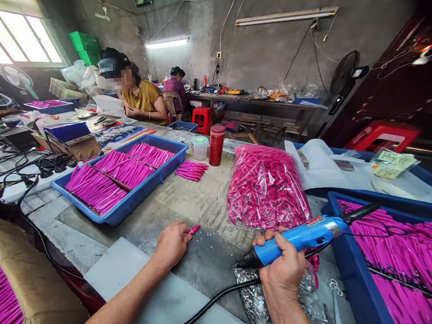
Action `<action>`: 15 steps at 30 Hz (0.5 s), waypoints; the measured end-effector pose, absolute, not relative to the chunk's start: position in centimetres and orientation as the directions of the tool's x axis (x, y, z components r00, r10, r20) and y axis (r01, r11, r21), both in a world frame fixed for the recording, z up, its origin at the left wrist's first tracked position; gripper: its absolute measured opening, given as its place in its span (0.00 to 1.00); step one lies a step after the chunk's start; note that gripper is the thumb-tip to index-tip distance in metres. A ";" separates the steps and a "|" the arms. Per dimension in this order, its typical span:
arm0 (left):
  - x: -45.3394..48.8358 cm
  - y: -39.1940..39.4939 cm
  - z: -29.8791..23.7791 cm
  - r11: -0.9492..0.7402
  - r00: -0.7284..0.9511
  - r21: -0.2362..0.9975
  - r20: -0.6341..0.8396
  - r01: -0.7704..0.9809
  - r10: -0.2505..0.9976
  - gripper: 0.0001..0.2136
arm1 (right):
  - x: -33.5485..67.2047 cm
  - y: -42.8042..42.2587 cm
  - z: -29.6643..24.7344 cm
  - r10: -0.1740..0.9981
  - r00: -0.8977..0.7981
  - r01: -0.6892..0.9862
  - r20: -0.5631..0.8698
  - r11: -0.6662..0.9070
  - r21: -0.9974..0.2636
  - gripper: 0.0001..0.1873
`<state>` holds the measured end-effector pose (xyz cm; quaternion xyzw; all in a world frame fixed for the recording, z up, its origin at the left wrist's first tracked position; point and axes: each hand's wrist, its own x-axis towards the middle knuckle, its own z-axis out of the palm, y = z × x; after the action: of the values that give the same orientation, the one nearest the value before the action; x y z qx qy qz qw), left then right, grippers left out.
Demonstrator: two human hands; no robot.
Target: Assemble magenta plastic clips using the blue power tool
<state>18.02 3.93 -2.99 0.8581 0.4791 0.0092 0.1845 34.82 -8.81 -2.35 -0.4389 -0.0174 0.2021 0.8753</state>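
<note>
My left hand is closed over the dark, worn tabletop, and the tip of a small pink plastic piece sticks out between its fingers. In my right hand lies a blue electric screwdriver, its black nose and thin bit pointing left. A black cord crosses the table below. Tiny metal rings are scattered on the surface between both hands. Under the right wrist sits a clear bag of small silvery metal parts. Beyond the screwdriver stands a clear bag full of pink pieces.
Blue trays of long pink pieces stand at left and right. A small pink pile, a lidded tub and a red cup sit at the back. A cardboard box is near left. A co-worker sits across.
</note>
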 end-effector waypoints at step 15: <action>17.6 4.1 -3.8 -0.553 0.603 0.319 -0.078 0.770 0.794 0.10 | 34.6 -8.7 -2.1 0.360 0.921 -0.338 -0.151 0.542 -0.770 0.19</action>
<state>17.62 4.12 -3.79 0.8804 0.4442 0.0376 0.1619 34.62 -8.73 -2.13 -0.4355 -0.0124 0.1989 0.8778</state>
